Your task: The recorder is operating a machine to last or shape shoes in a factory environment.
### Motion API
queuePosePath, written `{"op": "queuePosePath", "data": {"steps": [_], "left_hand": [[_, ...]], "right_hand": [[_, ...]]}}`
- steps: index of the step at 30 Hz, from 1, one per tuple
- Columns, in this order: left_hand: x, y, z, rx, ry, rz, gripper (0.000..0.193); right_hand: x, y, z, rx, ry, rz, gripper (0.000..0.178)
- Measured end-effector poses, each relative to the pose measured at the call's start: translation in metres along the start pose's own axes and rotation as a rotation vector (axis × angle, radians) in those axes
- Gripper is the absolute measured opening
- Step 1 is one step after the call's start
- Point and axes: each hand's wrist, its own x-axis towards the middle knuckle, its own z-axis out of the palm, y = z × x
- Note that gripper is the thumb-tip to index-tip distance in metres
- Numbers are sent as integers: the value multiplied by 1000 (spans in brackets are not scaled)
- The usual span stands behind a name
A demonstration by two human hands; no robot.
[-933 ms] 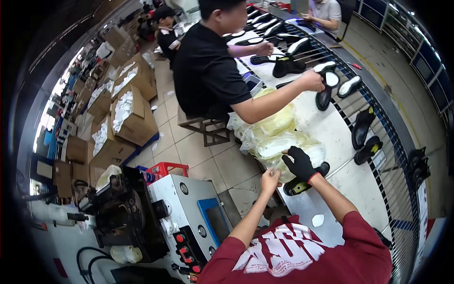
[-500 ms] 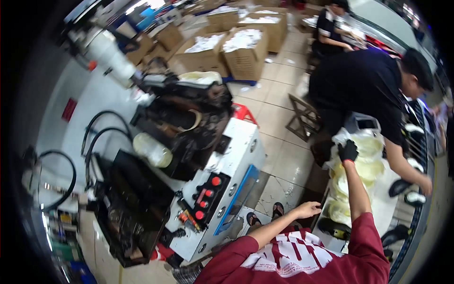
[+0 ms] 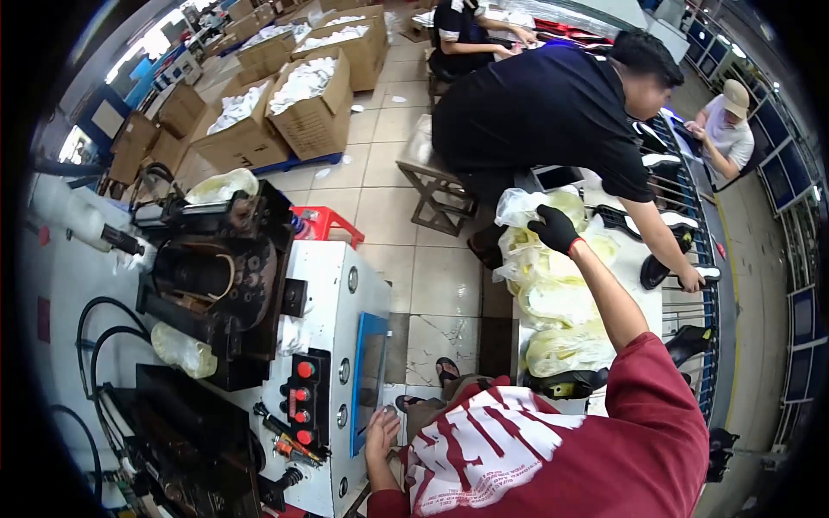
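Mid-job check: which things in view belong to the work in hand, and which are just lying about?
Likely in the work:
yellowish plastic-wrapped bundles, at the gloved right hand
black shoe beside them
white machine, nearest the bare left hand

Apparently just lying about:
red stool
cardboard boxes of white pieces
hand tools on the machine

The machine [image 3: 321,321] is on the left and the worktop [image 3: 635,278] is on the right, with floor [image 3: 436,272] between them. The left hand [image 3: 382,430] is near the machine's right side. The right hand [image 3: 557,231] is at the far part of the bags [image 3: 566,304], which lie in a row on the worktop. One shoe [image 3: 566,385] is just before the bags. A rack [image 3: 709,380] runs along the right. A stool [image 3: 436,192] is left of the worktop's far end. Boxes [image 3: 318,119] stand behind the machine.
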Motion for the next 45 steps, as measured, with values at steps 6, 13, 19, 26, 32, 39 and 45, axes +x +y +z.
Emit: {"op": "queuePosePath", "data": {"steps": [6, 13, 19, 26, 32, 39, 45], "left_hand": [[36, -1, 32, 98, -101, -26, 49], [56, 80, 129, 394, -346, 55, 48], [22, 156, 306, 704, -654, 403, 51], [-122, 243, 505, 485, -636, 1360, 72], [-126, 298, 527, 495, -1028, 731, 33], [-100, 286, 524, 225, -1007, 417, 27], [-97, 268, 518, 133, -1011, 279, 52]], "right_hand": [[-33, -27, -58, 208, -106, 61, 58], [-31, -30, -66, 251, 53, 160, 60], [-39, -80, -107, 522, 356, 170, 45], [-85, -165, -137, 870, 396, 153, 38], [-102, -204, -97, 290, 913, 81, 53], [-106, -211, -105, 446, 780, 123, 56], [-112, -214, -126, 187, 687, -141, 11]]}}
